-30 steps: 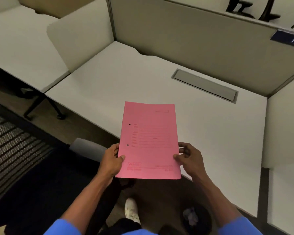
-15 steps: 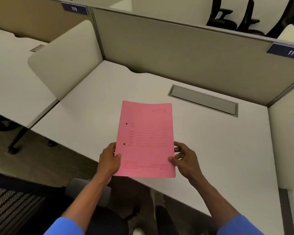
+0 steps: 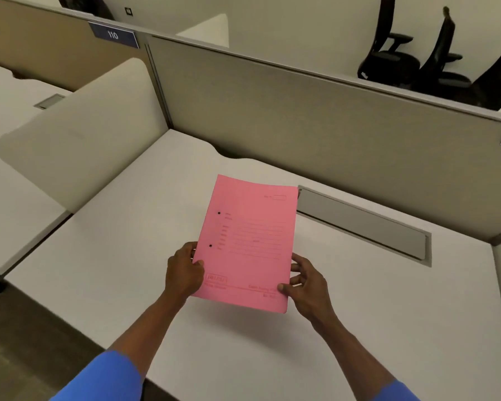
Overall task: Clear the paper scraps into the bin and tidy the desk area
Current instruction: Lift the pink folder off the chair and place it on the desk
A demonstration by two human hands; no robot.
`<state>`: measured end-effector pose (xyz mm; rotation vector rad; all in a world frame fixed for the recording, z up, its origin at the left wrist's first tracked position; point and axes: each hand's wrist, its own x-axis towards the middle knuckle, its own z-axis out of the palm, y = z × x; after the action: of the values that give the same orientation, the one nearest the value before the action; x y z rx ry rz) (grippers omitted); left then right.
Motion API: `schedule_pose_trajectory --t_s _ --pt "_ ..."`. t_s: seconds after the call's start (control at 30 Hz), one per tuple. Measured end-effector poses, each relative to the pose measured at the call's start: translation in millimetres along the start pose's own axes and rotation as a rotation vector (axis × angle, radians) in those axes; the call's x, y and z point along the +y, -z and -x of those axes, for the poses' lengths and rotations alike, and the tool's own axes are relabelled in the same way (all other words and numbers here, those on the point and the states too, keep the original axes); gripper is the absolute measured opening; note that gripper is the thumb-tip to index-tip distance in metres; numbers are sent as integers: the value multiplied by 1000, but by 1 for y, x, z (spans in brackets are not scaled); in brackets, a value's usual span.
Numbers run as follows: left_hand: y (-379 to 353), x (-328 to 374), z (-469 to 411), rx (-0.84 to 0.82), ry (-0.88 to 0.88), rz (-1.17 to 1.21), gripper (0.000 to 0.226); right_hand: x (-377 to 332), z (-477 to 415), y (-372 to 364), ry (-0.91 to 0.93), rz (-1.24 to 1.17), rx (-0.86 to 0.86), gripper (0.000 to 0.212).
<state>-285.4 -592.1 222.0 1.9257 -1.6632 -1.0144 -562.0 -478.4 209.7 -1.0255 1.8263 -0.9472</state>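
Observation:
A pink paper folder (image 3: 249, 238) with printed lines and two punch holes is held over the white desk (image 3: 122, 256), near its middle. My left hand (image 3: 184, 273) grips the folder's lower left edge. My right hand (image 3: 308, 282) pinches its lower right corner, thumb on top. The folder's far end tilts slightly up and hides the left tip of the grey cable flap (image 3: 362, 224). No paper scraps or bin appear in this view.
A beige partition (image 3: 315, 120) closes the desk's back, and a rounded cream side screen (image 3: 78, 134) stands at the left. Another desk (image 3: 6, 105) lies beyond the screen. Black office chairs (image 3: 411, 59) stand behind the partition. Dark floor (image 3: 32, 337) shows at lower left.
I have stepped closer, so the folder and both hands are now over the desk rather than its front edge. The bin seen on the floor earlier has left view.

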Motion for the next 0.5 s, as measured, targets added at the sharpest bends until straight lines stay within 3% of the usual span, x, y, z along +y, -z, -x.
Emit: schedule_pose_trajectory --t_s 0.5 --pt "-58 53 -198 31 -46 -138 43 2 -174 -13 -81 -46 14 83"
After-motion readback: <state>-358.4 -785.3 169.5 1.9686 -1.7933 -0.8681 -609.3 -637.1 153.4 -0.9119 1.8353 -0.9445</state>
